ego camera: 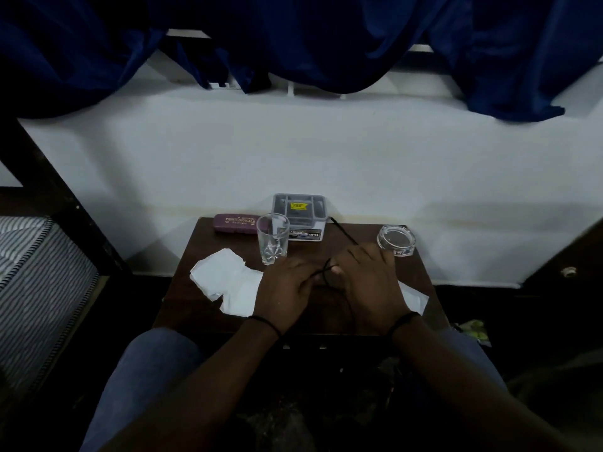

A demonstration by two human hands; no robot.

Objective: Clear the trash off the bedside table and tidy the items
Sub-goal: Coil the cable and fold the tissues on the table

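Fingers (336,270) of both hands were pinched on a thin black cord (342,231) at mid-table, left hand (287,288) and right hand (368,285) touching each other over it. Cord's free length ran up and away from the right hand toward the back edge, ending beside the clear plastic box (300,216); long axis diagonal, back-left to front-right. Right hand was nearer that free end, so gathering it in looked like a right-hand job while the left held the bunched part. Crumpled white paper (225,278) lay just left of the left hand, partly under it; a second white scrap (414,296) poked out from under the right hand. Both likely trash, not yet cleared. Drinking glass (272,238) stood upright just behind the left hand, close enough to knock. Glass ashtray (395,240) sat just behind the right hand at the back-right corner. Maroon spectacle case (235,223) lay flat against the wall, long axis left-right, on the dark table (182,308).
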